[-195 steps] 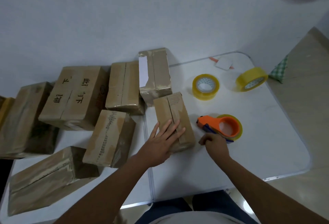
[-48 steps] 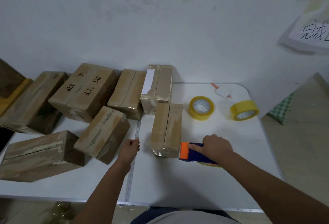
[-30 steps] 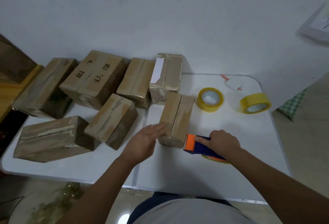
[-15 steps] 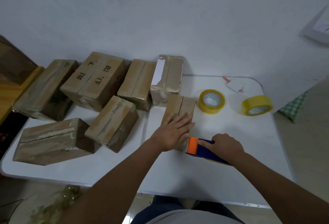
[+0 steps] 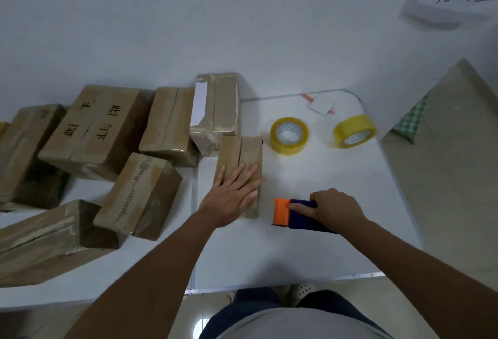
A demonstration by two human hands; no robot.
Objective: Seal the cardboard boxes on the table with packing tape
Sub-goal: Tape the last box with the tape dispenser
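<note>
The left hand (image 5: 234, 195) lay flat, fingers straight, on the small cardboard box (image 5: 240, 163). The right hand (image 5: 335, 207) gripped the tape dispenser (image 5: 296, 214) just beside it on the tabletop (image 5: 336, 244).

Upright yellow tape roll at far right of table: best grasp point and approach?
Pinch the upright tape roll across its band from above, one finger through the core hole. It stands tilted on its rim, so a side push would likely roll it. The right hand, nearest, currently grips the dispenser.
</note>
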